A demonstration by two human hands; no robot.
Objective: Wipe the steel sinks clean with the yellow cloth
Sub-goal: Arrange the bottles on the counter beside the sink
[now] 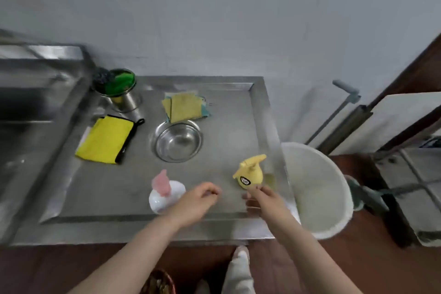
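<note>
The yellow cloth [105, 138] with black trim lies folded on the steel drainboard [226, 131], left of centre and just right of the steel sink [35, 112], whose basin is partly cut off at the left edge. My left hand [198, 200] hovers over the front of the drainboard with its fingers loosely curled, holding nothing. My right hand [262, 198] is further right, and its fingertips touch the base of a yellow spray bottle [249, 173] without wrapping round it. Both hands are well away from the cloth.
A steel bowl [177, 142] sits mid-board, with a stack of yellow-green sponge cloths [185, 107] behind it. A steel cup holding scrubbers [118, 90] stands at the back left. A white bottle with a pink pump [165, 192] is beside my left hand. A white bin [315, 188] stands on the floor to the right.
</note>
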